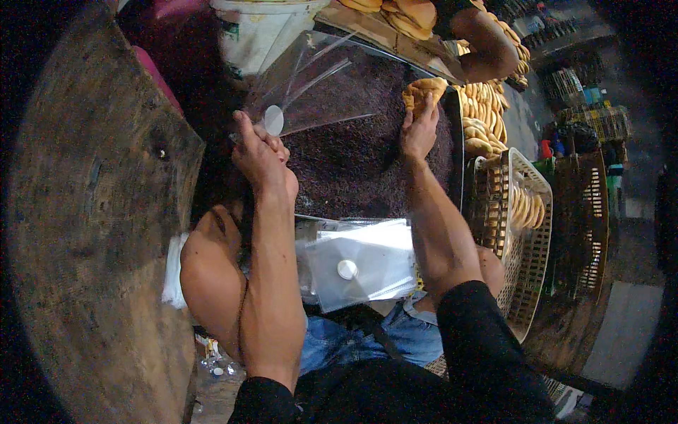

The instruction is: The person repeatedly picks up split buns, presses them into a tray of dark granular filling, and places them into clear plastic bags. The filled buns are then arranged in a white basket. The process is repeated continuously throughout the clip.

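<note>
My left hand (262, 153) grips one end of a clear plastic bag (318, 79) that bears a round white sticker (274, 121). The bag spreads away from my fingers over a wide bed of dark brown granules (349, 169), which look like chocolate sprinkles. In my right hand (421, 130) is a golden-brown piece of bread (425, 89), held above the far right part of the granules. Across my lap lies a stack of clear plastic bags (365, 249), the top one with a round white sticker (347, 269).
A white bucket (265, 37) stands beyond the granules. Buns (410, 18) sit on a board at the top, by another person's arm (484, 45). Rows of buns (482, 111) and a plastic crate (529, 212) line the right. A wooden surface (100, 212) fills the left.
</note>
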Demonstrator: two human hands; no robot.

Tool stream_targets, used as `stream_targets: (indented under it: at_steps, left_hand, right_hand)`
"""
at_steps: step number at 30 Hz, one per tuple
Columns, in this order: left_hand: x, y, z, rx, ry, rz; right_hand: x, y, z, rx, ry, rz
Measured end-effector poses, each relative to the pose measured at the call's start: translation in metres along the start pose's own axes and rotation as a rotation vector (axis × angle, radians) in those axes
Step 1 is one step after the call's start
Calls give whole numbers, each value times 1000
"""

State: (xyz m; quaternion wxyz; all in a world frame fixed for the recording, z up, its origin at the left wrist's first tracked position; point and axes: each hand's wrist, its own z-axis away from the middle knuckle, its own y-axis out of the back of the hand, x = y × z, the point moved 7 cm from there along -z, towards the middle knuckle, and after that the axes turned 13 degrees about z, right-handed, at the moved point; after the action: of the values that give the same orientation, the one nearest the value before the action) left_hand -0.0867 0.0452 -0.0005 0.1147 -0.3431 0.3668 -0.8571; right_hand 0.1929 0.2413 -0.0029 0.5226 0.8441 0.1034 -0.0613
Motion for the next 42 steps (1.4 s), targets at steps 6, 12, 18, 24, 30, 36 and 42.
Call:
stream_targets:
  at_steps: [6, 12, 18, 24, 30, 36, 42]
  left_hand:
    - [0, -3, -3, -39, -4, 8]
    - [-13, -20, 12, -176, -50, -298]
    - [-3, 1, 6, -262, -114, -435]
    - [-1, 12, 19, -302, -52, -509]
    - [1, -5, 37, -373, -135, -603]
    - [13, -29, 27, -492, -291, -732]
    - [4, -50, 50, -463, -241, -627]
  right_hand:
    - [28, 55, -43, -488, 247, -291]
    - [44, 83, 29, -628, 404, 153]
    - [26, 130, 76, -166, 267, -320]
    - [56, 100, 144, -185, -69, -79]
    - [85, 100, 90, -277, -100, -402]
    - [99, 192, 73, -663, -48, -876]
    - [108, 222, 83, -443, -291, -1368]
